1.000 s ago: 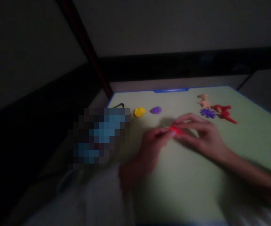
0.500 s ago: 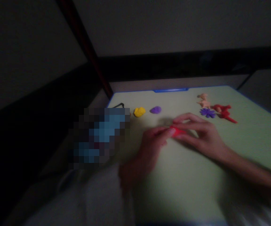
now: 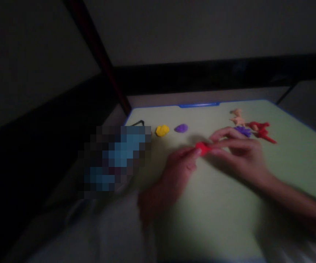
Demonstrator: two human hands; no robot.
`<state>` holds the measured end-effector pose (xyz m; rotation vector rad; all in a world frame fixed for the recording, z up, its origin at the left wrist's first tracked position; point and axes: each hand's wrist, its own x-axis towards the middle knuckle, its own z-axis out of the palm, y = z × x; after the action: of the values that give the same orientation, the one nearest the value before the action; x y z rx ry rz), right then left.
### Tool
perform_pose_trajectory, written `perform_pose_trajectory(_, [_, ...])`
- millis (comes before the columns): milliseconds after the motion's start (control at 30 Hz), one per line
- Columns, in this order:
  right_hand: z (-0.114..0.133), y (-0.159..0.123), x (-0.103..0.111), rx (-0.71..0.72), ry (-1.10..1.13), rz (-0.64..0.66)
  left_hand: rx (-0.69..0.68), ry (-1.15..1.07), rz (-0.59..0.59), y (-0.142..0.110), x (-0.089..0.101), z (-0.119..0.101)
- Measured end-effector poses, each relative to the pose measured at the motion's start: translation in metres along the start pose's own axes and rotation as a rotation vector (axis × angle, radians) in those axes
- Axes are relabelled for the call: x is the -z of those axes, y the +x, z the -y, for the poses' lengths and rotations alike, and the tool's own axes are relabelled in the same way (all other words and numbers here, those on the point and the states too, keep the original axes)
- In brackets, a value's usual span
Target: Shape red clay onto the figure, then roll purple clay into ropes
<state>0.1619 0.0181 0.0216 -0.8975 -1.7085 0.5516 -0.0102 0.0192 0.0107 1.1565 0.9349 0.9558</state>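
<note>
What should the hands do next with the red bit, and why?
Maybe the right hand could gently roll the thin end of the red piece, because its fingertips are right there, while the left hand holds the wider end.

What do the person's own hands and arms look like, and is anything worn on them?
The left hand and right hand look ungloved, and both forearms are bare. Pale, blurred cloth shows at lower right; whether it's a sleeve, I can't tell.

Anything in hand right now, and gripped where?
Yes, a small red piece: the left hand pinches its left end, the right hand its narrower right end.
</note>
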Motion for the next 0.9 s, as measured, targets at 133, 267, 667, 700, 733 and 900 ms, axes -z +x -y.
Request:
perform_pose_trajectory(133, [0.001, 0.0, 0.001, 0.007, -0.019, -0.017, -0.024, -0.014, 0.049, 0.005, 0.003, 0.009])
perform_pose_trajectory(267, [0.001, 0.0, 0.001, 0.038, -0.057, -0.052, -0.023, -0.027, 0.111, 0.007, 0.005, 0.015])
perform_pose_trajectory(667, [-0.001, 0.001, 0.002, 0.085, -0.045, -0.105, 0.187, -0.384, 0.177, 0.005, 0.003, 0.018])
perform_pose_trajectory(700, [-0.002, 0.001, 0.002, 0.092, -0.052, -0.113, 0.201, -0.394, 0.176, 0.005, 0.002, 0.016])
perform_pose_trajectory(733, [-0.002, 0.001, 0.002, 0.097, -0.058, -0.119, 0.212, -0.401, 0.178, 0.005, 0.002, 0.016])
perform_pose_trajectory(900, [-0.001, 0.0, 0.0, 0.135, -0.125, -0.133, 0.313, -0.525, 0.203, 0.004, 0.003, 0.016])
